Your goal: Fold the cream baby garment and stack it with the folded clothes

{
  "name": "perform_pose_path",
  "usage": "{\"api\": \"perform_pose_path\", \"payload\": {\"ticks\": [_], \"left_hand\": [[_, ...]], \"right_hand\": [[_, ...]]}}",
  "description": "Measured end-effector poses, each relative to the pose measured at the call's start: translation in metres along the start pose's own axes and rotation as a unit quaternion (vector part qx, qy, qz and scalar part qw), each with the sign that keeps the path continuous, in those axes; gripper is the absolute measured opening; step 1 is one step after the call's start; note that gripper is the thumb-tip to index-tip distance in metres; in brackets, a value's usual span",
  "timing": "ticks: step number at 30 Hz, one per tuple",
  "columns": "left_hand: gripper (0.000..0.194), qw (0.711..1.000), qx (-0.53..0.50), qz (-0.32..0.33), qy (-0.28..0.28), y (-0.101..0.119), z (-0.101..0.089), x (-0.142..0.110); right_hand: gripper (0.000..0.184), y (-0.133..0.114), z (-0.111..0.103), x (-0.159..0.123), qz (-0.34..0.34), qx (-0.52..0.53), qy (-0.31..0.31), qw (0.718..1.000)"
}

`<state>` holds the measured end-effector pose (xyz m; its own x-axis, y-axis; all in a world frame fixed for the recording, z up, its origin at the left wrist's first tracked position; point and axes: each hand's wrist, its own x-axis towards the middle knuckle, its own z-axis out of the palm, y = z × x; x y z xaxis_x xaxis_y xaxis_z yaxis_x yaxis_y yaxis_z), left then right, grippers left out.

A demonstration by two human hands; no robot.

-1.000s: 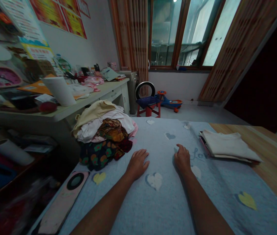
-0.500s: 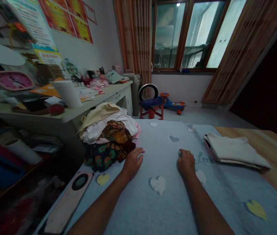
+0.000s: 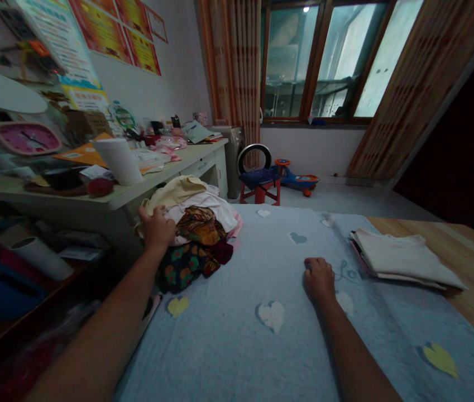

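My left hand (image 3: 157,228) reaches over the near-left side of a heap of mixed clothes (image 3: 190,234) and closes on a cream garment (image 3: 173,192) at the top. My right hand (image 3: 319,279) rests on a pale blue blanket (image 3: 228,346) with heart patches, fingers curled and holding nothing. A folded stack of cream cloth (image 3: 404,259) lies to its right, out of reach of its fingers. A dark floral garment (image 3: 182,271) forms the bottom of the heap.
A cluttered white desk (image 3: 115,200) with a paper towel roll (image 3: 118,162) stands left of the heap. A wooden table surface (image 3: 471,268) lies under the blanket's right side. A red stool (image 3: 259,187) and a blue ride-on toy (image 3: 295,176) stand beyond.
My left hand has moved up and to the left, from beside the heap onto the cream garment. My left forearm now covers most of the pale board. The right hand stays about where it was.
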<state>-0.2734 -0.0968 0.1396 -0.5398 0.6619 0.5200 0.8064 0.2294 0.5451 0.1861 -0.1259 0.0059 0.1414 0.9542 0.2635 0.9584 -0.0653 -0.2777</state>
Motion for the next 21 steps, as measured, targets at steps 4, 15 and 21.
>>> {"api": "perform_pose_path", "payload": {"ticks": [4, 15, 21], "left_hand": [[0.048, 0.999, 0.010, -0.005, -0.053, -0.003, 0.007, 0.017], [0.048, 0.992, 0.085, 0.091, 0.001, 0.027, 0.012, 0.033], [0.046, 0.981, 0.170, 0.095, -0.001, 0.026, 0.005, 0.048]], "right_hand": [[0.031, 0.000, 0.000, 0.000, -0.001, 0.004, -0.001, 1.000], [0.030, 0.000, -0.001, 0.000, 0.000, 0.012, -0.002, 1.000], [0.030, 0.001, 0.001, 0.001, -0.001, 0.004, 0.000, 1.000]]}}
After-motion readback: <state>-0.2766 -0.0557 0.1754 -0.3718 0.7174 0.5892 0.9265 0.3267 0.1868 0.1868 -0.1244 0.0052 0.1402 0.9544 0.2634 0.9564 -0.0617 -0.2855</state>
